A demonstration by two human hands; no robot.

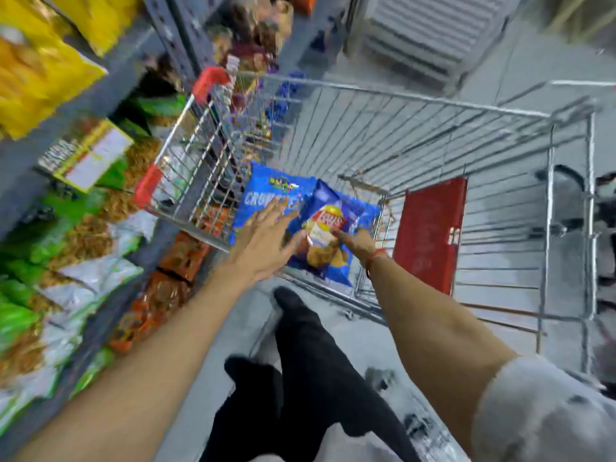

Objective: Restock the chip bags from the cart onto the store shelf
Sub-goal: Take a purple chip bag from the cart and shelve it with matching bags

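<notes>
Shelf point(100, 105) at left, stocked with bags. Left hand point(263, 241) spread open, fingers over blue chip bags point(266, 195) in near-left corner of cart point(400, 98). Right hand point(358, 243) touches Lay's bag point(328, 228); hold there cannot be told.

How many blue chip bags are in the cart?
2 in view: a Lay's bag on top between both hands, and a larger bag beneath it to the left. More may be hidden underneath.
</notes>
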